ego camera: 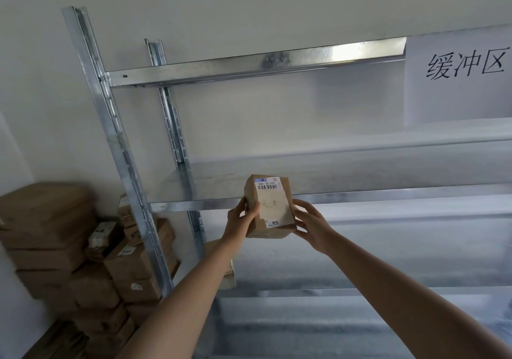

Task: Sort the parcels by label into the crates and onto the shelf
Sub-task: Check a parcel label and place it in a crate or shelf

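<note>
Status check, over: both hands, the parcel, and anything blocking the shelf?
Left hand and right hand grip parcel, label up. Parcel held in front of middle shelf. Nothing seen blocking.

The parcel (pixel 270 206) is showing plain brown cardboard, with a white label (pixel 270 202) carrying a black barcode stripe pattern, black digits and a small blue patch at its top edge — faint grey handwriting is crossing its pale middle. The shelf (pixel 249 67) is gleaming silver-grey, its uprights punched with a row of dark slots. A white sign (pixel 465 66) is bearing black characters. The stacked boxes (pixel 83 261) are showing brown — some with white labels. The wall (pixel 221 4) is looking off-white.
</note>
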Available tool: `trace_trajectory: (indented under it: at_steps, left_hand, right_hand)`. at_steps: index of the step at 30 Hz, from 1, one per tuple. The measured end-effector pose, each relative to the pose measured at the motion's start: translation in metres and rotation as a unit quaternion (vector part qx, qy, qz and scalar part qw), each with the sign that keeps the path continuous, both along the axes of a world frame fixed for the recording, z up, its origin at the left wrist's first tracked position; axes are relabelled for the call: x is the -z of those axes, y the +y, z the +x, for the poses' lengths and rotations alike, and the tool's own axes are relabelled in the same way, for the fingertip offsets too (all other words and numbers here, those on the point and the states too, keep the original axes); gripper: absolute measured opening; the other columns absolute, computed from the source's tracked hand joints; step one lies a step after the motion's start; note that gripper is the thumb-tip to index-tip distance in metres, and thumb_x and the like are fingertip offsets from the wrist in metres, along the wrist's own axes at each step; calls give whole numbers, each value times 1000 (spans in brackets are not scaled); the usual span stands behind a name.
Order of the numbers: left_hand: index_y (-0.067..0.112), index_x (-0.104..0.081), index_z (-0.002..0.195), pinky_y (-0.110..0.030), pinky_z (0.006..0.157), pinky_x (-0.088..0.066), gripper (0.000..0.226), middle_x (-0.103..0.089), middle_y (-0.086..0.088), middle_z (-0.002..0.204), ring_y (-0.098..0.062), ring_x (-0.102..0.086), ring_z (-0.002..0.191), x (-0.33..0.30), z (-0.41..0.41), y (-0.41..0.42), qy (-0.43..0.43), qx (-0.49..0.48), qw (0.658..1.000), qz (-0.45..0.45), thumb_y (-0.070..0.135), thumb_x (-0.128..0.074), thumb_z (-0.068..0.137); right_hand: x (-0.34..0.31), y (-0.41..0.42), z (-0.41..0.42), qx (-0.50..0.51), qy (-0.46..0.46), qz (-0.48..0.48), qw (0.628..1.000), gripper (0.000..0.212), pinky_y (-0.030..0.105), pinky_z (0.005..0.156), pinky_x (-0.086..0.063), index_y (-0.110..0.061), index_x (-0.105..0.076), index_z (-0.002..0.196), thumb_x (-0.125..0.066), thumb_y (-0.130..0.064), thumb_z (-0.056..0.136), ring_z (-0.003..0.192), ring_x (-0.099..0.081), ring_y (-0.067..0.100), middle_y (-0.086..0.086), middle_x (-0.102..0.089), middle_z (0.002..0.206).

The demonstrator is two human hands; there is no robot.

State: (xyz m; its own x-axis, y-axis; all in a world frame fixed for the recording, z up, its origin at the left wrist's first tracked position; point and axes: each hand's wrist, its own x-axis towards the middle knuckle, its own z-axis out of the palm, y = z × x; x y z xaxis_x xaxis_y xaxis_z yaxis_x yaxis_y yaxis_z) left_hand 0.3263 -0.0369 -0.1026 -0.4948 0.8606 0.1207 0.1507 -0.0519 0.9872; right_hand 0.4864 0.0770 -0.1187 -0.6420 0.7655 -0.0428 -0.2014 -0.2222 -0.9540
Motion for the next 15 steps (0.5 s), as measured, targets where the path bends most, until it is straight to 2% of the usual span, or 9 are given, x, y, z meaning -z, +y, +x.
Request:
trace_trajectory:
  at_steps: [3,6,8,10,15]
  left_hand:
    - [45,-57,115,-44,95,-54,42,-66,8,118,-19,-60,113,3,-2,0,-28,14,1000,1,58,-63,75]
    - [39,-54,130,-49,97,-52,61,-65,5,124,-22,-59,116,4,-4,-3,-53,17,998,6,61,-70,74]
    - [36,-44,142,-47,94,-53,73,-61,1,131,-25,-57,120,3,-6,-4,-55,14,998,10,57,-69,77]
    - [35,-41,144,-45,92,-52,71,-59,0,133,-26,-55,121,2,-7,-4,-50,14,999,12,51,-64,79]
    - [37,-39,145,-56,104,-44,72,-55,0,138,-26,-49,126,3,-10,-6,-46,33,998,3,53,-67,80]
  right_hand:
    - [3,3,0,-20,-2,-6,1000,33,41,94,-49,-24,-56,127,-63,-27,95,118,-58,29,9,-59,131]
    - [7,5,-1,-64,-11,6,998,50,52,109,-41,-31,-50,137,-63,-40,89,125,-54,30,3,-56,136]
    - [8,5,-2,-85,-9,14,996,58,55,111,-38,-33,-48,140,-64,-43,85,127,-52,31,2,-55,137]
    - [9,5,-3,-86,-7,15,996,60,56,111,-37,-33,-49,140,-65,-44,83,129,-51,31,2,-54,139]
    - [9,3,-3,-85,-9,24,996,62,56,113,-34,-33,-49,139,-66,-46,80,132,-46,31,-1,-50,142]
